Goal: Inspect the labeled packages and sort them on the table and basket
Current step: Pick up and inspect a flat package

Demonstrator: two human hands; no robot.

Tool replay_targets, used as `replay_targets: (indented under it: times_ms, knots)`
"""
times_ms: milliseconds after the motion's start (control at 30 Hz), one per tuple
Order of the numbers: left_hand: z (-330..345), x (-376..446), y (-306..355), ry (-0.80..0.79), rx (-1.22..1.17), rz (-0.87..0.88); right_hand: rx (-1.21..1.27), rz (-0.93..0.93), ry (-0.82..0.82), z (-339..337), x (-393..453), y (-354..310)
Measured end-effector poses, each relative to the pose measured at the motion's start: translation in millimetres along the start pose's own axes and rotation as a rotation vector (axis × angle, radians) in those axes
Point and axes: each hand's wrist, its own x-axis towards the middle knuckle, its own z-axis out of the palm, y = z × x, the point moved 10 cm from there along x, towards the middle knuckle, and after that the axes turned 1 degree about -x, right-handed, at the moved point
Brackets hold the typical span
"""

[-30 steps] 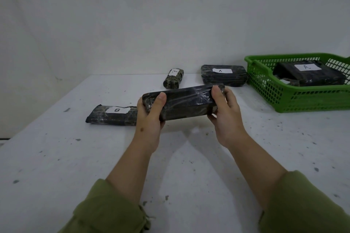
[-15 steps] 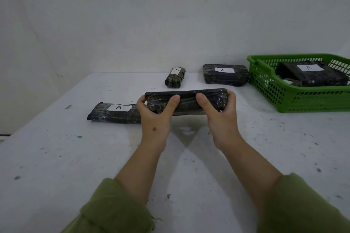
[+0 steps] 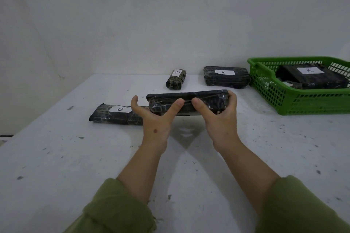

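Note:
Both hands hold one long black wrapped package (image 3: 204,98) just above the table's middle, its label not showing. My left hand (image 3: 157,121) grips its left end, thumb on the near face. My right hand (image 3: 217,119) grips the right end, thumb near the middle and fingers round the far side. A flat package labelled B (image 3: 113,114) lies on the table to the left, partly behind my left hand. A small package (image 3: 176,79) and a package labelled A (image 3: 226,76) lie at the back. The green basket (image 3: 303,104) on the right holds another A package (image 3: 312,75).
The white table (image 3: 75,157) meets the wall at the back and a wall on the left. The basket stands at the table's right side, close to the A package on the table. Green sleeves cover my forearms near the bottom edge.
The held package has been turned flatter and lowered a little. Both thumbs have slid toward its middle, and my left hand's fingers have spread.

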Motion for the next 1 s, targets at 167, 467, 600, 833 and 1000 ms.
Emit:
replay_targets:
  times_ms: [167,467,600,833,1000]
  knots:
    - [-1,3,-3,-0.036,-0.078,-0.075,-0.005,-0.071,0.036,-3,-1,-7]
    - [-18,17,-24,0.029,-0.187,-0.226,0.338,0.344,-0.102,7,3,25]
    - [-18,12,-5,0.070,0.209,-0.012,0.250,0.224,0.001,-1,4,16]
    - [31,-17,12,-0.225,0.195,0.121,0.071,-0.019,-0.081,11,-4,-11]
    - [32,-20,5,-0.245,0.060,-0.013,0.055,-0.010,-0.181,22,-5,-7]
